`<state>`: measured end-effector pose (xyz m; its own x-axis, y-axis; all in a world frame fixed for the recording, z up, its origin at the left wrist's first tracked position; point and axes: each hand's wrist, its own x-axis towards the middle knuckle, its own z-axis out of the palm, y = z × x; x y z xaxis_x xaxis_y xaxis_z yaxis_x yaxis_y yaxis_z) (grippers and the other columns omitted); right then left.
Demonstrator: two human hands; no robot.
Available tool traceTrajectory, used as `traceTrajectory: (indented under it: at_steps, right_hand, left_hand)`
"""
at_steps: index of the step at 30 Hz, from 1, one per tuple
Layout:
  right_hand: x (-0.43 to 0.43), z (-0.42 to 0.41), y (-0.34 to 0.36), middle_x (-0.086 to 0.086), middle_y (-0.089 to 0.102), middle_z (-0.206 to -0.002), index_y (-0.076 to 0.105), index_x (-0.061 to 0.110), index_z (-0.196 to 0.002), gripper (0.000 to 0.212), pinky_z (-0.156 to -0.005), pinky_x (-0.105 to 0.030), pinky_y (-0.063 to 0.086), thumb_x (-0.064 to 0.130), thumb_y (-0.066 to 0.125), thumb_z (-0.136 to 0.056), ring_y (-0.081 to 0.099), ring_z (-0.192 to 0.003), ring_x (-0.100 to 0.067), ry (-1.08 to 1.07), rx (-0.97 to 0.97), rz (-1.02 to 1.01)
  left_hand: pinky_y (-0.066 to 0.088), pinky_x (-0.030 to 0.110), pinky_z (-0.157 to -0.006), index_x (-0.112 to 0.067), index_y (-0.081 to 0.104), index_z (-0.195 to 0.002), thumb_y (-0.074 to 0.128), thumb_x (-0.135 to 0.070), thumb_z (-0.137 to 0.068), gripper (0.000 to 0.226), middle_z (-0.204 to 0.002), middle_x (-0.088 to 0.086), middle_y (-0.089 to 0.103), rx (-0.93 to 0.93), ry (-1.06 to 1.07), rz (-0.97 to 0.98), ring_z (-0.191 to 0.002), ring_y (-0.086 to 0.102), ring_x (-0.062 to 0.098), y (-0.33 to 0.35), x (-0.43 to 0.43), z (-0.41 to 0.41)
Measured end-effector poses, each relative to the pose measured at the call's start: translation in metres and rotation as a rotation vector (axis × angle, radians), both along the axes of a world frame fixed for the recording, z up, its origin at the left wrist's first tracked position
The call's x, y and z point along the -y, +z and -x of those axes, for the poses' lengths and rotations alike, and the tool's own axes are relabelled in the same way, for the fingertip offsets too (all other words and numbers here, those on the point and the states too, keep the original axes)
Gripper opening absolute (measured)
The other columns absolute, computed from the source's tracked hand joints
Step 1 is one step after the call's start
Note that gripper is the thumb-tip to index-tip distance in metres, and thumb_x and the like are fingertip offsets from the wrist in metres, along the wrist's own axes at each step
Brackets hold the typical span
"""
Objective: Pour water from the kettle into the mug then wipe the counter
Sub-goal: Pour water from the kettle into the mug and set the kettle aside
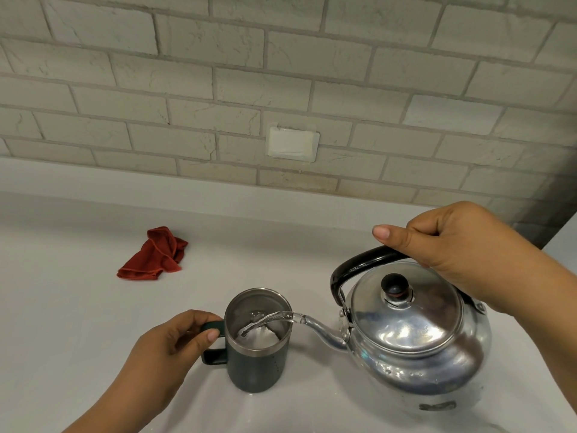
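Observation:
A shiny metal kettle (415, 342) with a black knob on its lid is tilted to the left above the white counter (78, 323). My right hand (456, 245) grips its black handle from above. A stream of water runs from the spout into a dark green mug (254, 367) with a steel inside, which stands upright on the counter. My left hand (175, 342) holds the mug's handle on its left side. A crumpled red cloth (153, 256) lies on the counter behind and to the left of the mug.
A pale brick wall (281, 89) rises behind the counter, with a taped-over white plate (293, 143) in its middle. A few small droplets show on the counter near the mug's base.

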<state>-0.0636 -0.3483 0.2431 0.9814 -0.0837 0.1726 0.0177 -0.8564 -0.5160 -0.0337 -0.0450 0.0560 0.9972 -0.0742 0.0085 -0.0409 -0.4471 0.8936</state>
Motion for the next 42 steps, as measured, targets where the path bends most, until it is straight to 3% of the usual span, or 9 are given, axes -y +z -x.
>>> traceTrajectory:
  at_steps: [4, 6, 19, 26, 32, 34, 36, 38, 42]
  right_hand:
    - [-0.0003, -0.0006, 0.0005, 0.003, 0.022, -0.043, 0.034, 0.014, -0.043, 0.065, -0.039, -0.013, 0.029, 0.071, 0.06, -0.06, 0.024, -0.038, -0.01, 0.003, 0.0, 0.008]
    - [-0.0001, -0.001, 0.0002, 0.003, 0.021, -0.044, 0.034, 0.014, -0.043, 0.065, -0.043, -0.02, 0.031, 0.071, 0.06, -0.061, 0.024, -0.039, -0.01, 0.002, -0.008, 0.014]
    - [0.0001, -0.0007, 0.0011, 0.004, 0.021, -0.043, 0.032, 0.014, -0.044, 0.064, -0.038, -0.014, 0.028, 0.068, 0.062, -0.063, 0.022, -0.036, -0.01, 0.014, 0.002, 0.026]
    - [0.0, -0.0016, 0.0011, 0.004, 0.022, -0.044, 0.032, 0.014, -0.044, 0.066, -0.049, -0.026, 0.03, 0.072, 0.059, -0.061, 0.023, -0.038, -0.01, 0.0, -0.013, 0.033]
    - [0.0008, -0.0009, 0.0, 0.003, 0.022, -0.043, 0.033, 0.014, -0.043, 0.065, -0.048, -0.025, 0.031, 0.071, 0.059, -0.061, 0.024, -0.038, -0.01, -0.002, -0.021, 0.017]
    - [0.0008, -0.0009, -0.0008, 0.005, 0.022, -0.041, 0.034, 0.014, -0.042, 0.065, -0.043, -0.018, 0.031, 0.071, 0.06, -0.06, 0.024, -0.036, -0.01, -0.004, -0.024, 0.006]
    - [0.0008, -0.0015, -0.0019, 0.006, 0.022, -0.041, 0.034, 0.014, -0.042, 0.064, -0.039, -0.013, 0.029, 0.07, 0.06, -0.059, 0.024, -0.036, -0.01, -0.001, -0.02, -0.004]
    - [0.0015, -0.0024, -0.003, 0.005, 0.022, -0.042, 0.034, 0.014, -0.042, 0.065, -0.039, -0.014, 0.029, 0.071, 0.059, -0.058, 0.024, -0.037, -0.01, 0.004, -0.018, -0.003]
    - [0.0049, -0.0039, -0.0055, 0.004, 0.022, -0.043, 0.034, 0.014, -0.043, 0.066, -0.042, -0.019, 0.029, 0.074, 0.059, -0.058, 0.024, -0.039, -0.01, -0.007, -0.013, -0.005]
  left_hand:
    - [0.042, 0.0, -0.063, -0.033, 0.072, -0.086, 0.065, -0.017, -0.086, 0.018, -0.088, -0.026, 0.073, 0.013, -0.012, 0.004, -0.083, 0.063, -0.009, -0.0014, -0.0007, -0.001]
    - [0.042, -0.001, -0.062, -0.034, 0.071, -0.086, 0.065, -0.017, -0.086, 0.018, -0.087, -0.027, 0.072, 0.016, -0.013, -0.001, -0.082, 0.062, -0.01, -0.002, -0.0011, -0.0012]
    - [0.041, -0.003, -0.062, -0.034, 0.071, -0.085, 0.065, -0.016, -0.086, 0.019, -0.087, -0.029, 0.072, 0.037, -0.013, -0.013, -0.079, 0.062, -0.012, -0.0019, -0.0002, -0.0016]
    - [0.044, 0.007, -0.066, -0.035, 0.07, -0.085, 0.065, -0.018, -0.087, 0.018, -0.088, -0.027, 0.072, 0.027, -0.011, -0.015, -0.083, 0.064, -0.009, -0.0013, -0.0005, -0.0007]
    - [0.043, 0.0, -0.063, -0.034, 0.07, -0.084, 0.065, -0.016, -0.086, 0.018, -0.086, -0.029, 0.071, 0.031, -0.01, -0.028, -0.084, 0.064, -0.007, -0.0009, 0.0, -0.0013]
    - [0.044, 0.005, -0.065, -0.035, 0.07, -0.084, 0.065, -0.017, -0.086, 0.019, -0.086, -0.029, 0.072, 0.023, -0.007, -0.031, -0.085, 0.067, 0.0, -0.0002, 0.0003, -0.001]
    - [0.044, 0.003, -0.064, -0.034, 0.071, -0.085, 0.065, -0.016, -0.086, 0.018, -0.087, -0.029, 0.071, 0.026, -0.011, -0.031, -0.085, 0.066, -0.003, 0.0004, 0.0003, -0.0006]
    - [0.042, 0.0, -0.063, -0.033, 0.071, -0.085, 0.065, -0.016, -0.086, 0.018, -0.086, -0.028, 0.072, 0.029, -0.015, -0.032, -0.084, 0.063, -0.008, 0.001, 0.0006, -0.0005]
    - [0.043, 0.001, -0.063, -0.033, 0.071, -0.085, 0.065, -0.017, -0.086, 0.017, -0.086, -0.027, 0.072, 0.021, -0.005, -0.03, -0.083, 0.065, -0.004, 0.0016, 0.0011, -0.0005]
